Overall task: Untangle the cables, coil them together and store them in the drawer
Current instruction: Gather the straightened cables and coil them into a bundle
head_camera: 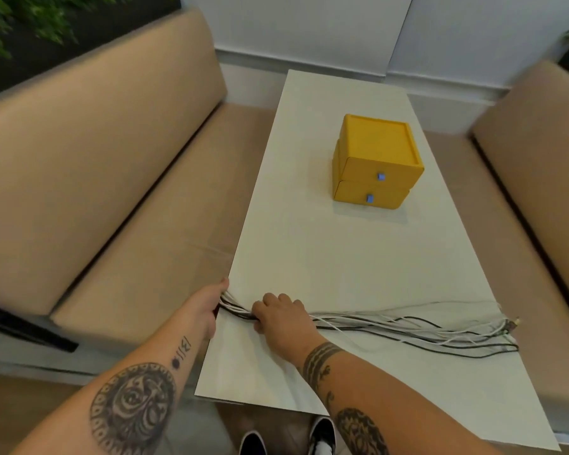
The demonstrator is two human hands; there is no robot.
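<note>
Holding the cables (pixel 408 330) at the left edge of the table (pixel 309 251), my left hand (pixel 204 307) curled its fingers round their ends. My right hand (pixel 281 318) gripped the bunch just beside it. The yellow drawer box (pixel 375 152) stood shut, farther back.

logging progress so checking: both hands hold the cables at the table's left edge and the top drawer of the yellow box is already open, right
Not quite. In the head view both drawers of the yellow box are closed, the top one included. The rest holds: the left hand and right hand hold the cables at the table's left edge.
</note>
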